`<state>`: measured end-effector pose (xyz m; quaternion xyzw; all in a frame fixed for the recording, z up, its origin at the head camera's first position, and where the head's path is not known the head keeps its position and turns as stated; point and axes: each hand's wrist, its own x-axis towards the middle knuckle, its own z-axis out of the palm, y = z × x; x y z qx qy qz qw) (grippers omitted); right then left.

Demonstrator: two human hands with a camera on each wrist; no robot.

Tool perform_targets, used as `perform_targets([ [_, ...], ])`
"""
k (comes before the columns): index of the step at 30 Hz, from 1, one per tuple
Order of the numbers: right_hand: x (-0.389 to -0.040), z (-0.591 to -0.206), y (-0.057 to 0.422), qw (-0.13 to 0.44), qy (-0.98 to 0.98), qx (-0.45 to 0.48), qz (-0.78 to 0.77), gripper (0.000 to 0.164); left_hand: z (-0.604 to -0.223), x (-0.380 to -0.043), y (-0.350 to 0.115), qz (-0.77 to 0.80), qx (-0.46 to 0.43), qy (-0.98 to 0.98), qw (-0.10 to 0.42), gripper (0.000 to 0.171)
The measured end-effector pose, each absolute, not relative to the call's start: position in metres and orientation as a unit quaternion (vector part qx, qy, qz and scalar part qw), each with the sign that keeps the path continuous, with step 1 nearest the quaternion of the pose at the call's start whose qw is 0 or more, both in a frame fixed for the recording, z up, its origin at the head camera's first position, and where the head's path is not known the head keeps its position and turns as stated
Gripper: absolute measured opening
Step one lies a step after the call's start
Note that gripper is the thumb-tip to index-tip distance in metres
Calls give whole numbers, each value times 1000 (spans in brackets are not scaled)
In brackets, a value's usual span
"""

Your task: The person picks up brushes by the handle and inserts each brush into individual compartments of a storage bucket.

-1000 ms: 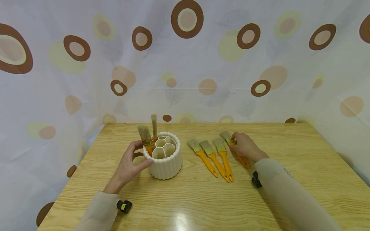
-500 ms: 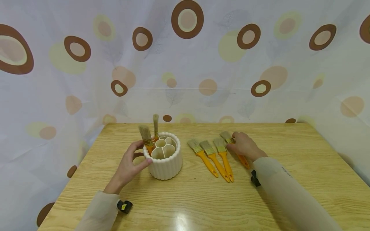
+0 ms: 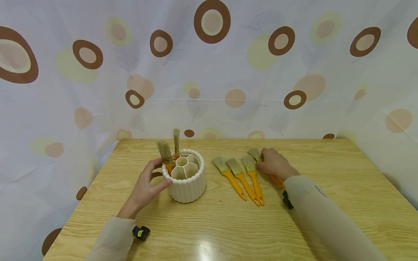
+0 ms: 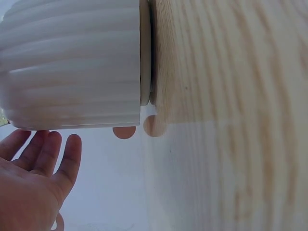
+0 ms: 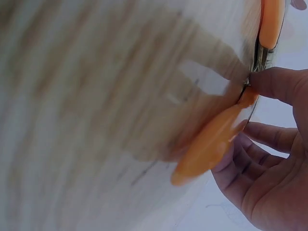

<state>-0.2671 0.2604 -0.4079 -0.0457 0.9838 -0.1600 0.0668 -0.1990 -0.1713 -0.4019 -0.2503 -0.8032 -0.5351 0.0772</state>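
In the head view, my left hand [image 3: 147, 185] holds a white ribbed round holder [image 3: 187, 190] at its left side, the thumb on the near rim. Two paintbrushes stand bristles up in its left compartments, a wide one [image 3: 164, 152] and a narrow one [image 3: 176, 139]. The left wrist view shows several fingertips [image 4: 72, 144] against the holder's wall. My right hand [image 3: 275, 165] pinches a paintbrush [image 3: 254, 153] near its metal band, over the table. Its orange handle [image 5: 207, 144] appears below the thumb and fingers in the right wrist view.
Three more paintbrushes with orange handles, a left one [image 3: 228, 177], a middle one [image 3: 242, 181] and a right one [image 3: 252, 179], lie fanned on the wooden table [image 3: 209, 224] between holder and right hand. A patterned curtain [image 3: 209, 108] hangs behind the table.
My right hand has shifted slightly left, its fingers drawing in on the paintbrush. The brushes in the holder have moved slightly to the right, while my left hand stays almost still.
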Motion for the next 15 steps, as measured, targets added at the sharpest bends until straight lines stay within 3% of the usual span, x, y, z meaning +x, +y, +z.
perform_targets([
  [9,-270,-403,258,92,979,-17,-182,25,-402,-199,-172,-529,-241,-810,74,63],
  [15,-271,-405,260,76,977,-16,-197,24,-402,-200,-170,-532,-242,-808,74,64],
])
